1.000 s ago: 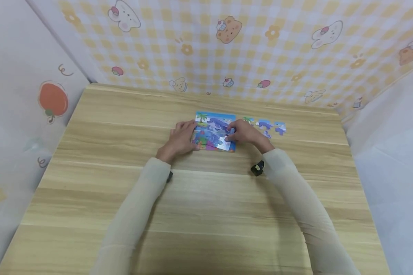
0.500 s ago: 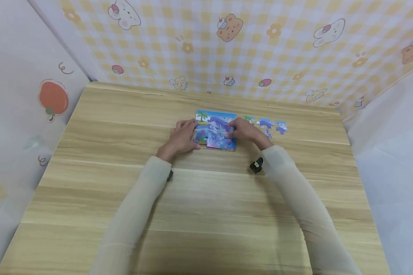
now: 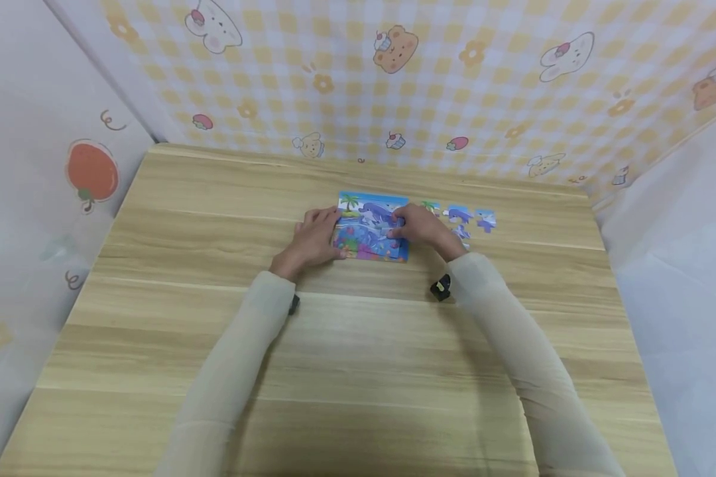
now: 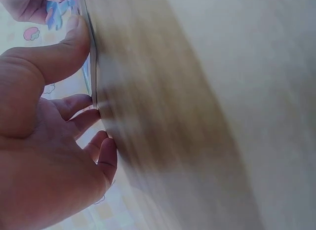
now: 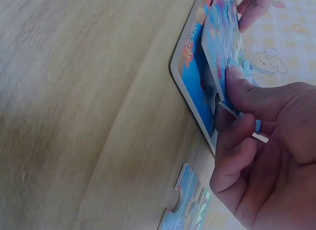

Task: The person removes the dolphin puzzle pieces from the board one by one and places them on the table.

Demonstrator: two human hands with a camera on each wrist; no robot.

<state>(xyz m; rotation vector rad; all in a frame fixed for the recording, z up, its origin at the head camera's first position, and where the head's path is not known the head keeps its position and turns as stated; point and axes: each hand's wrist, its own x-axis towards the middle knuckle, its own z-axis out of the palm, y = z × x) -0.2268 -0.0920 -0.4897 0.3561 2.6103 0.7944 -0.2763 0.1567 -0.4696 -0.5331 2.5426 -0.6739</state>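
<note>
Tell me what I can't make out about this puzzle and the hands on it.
Head view: part of the right side of the puzzle, behind the right hand; small print on the loose pieces, too small.
Left wrist view: most of the puzzle's face, blocked by the left hand.
Right wrist view: the rest of the loose pieces, cut off by the bottom edge.

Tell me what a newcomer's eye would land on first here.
Probably the bright dolphin puzzle toward the far side of the wooden table, with the left hand touching its left edge and the right hand pinching its right side. Next, the loose puzzle pieces to its right. Behind, the yellow checked backdrop with cartoon animals.
</note>
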